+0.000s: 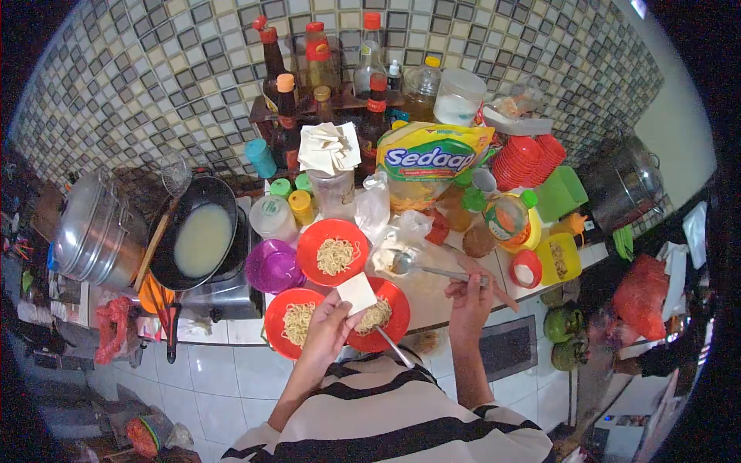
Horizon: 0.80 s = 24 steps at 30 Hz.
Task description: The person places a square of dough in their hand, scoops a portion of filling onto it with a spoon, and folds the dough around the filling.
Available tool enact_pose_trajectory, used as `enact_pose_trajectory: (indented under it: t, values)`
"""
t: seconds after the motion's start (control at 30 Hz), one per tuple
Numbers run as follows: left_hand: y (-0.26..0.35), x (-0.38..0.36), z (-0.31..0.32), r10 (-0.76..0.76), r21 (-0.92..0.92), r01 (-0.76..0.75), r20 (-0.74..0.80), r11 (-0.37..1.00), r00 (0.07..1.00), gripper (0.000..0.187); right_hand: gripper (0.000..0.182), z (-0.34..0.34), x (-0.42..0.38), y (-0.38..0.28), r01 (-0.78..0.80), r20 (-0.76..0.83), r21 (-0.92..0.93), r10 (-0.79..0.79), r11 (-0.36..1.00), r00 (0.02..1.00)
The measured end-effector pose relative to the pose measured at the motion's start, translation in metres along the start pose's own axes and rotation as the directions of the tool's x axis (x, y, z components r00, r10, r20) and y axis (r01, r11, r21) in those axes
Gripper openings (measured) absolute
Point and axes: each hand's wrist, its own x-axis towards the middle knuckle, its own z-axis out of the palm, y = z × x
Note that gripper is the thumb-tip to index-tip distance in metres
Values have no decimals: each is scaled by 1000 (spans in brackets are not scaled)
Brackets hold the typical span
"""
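Note:
Between the fingers of my left hand (pixel 330 322) is a small square of white paper (pixel 357 295), held over the edges of the red bowls. My right hand (pixel 469 297) is closed around the handle of a metal spoon (pixel 444 272), whose tip rests in a pale substance in a clear plastic bag (pixel 386 253). Noodles lie in three red bowls: the upper one (pixel 308 245), the lower left one (pixel 275 328) and the lower right one (pixel 399 309). A metal utensil (pixel 395 347) leans out of the lower right bowl.
On the left, a black wok (pixel 234 202) of pale liquid stands on the stove beside a steel pot (pixel 96 228). A purple bowl (pixel 272 266), jars, sauce bottles (pixel 318 58) and a yellow Sedaap pouch (pixel 432 162) stand behind. Rightward are a yellow container (pixel 570 248) and red bowls (pixel 517 162).

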Motion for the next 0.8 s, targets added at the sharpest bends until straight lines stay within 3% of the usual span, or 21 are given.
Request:
enact_pose_trajectory:
  t: [0.2,0.27,0.3,0.37,0.4,0.47,0.5,0.57,0.63,0.67,0.8]
  values:
    - [12,-6,3,4,62,-10,99,998,995,36,17,16,-31,-25,227,221,-213,-179,950,959]
    - [14,-9,0,-1,92,-11,125,996,992,37,18,12,-39,-25,410,426,-372,-239,832,872]
    - [15,-11,-2,3,101,-17,135,995,991,37,18,13,-44,-27,410,424,-374,-240,832,873]
    - [18,-13,-4,7,110,-24,147,994,989,38,18,16,-53,-35,615,564,-435,-333,658,756]
    - [19,-15,-5,7,105,-24,160,994,987,38,18,18,-56,-37,614,563,-436,-333,657,756]
    - [21,-18,-7,4,102,-22,176,995,984,38,18,23,-60,-40,752,650,-340,-436,565,622]
    - [23,-19,-7,1,105,-19,170,994,985,38,18,24,-62,-40,752,649,-342,-438,563,622]
    - [25,-21,-10,-4,109,-14,167,994,986,38,15,24,-65,-41,888,744,-241,-513,391,428]
    - [26,-22,-15,-5,108,-12,160,994,987,38,8,21,-73,-38,876,737,-247,-507,414,447]
    - [28,-23,-16,-7,109,-11,163,994,987,38,20,20,-77,-37,864,731,-251,-500,437,465]
    - [31,-29,-22,-31,149,3,185,989,982,38,24,27,-86,-36,881,768,-251,-471,401,433]
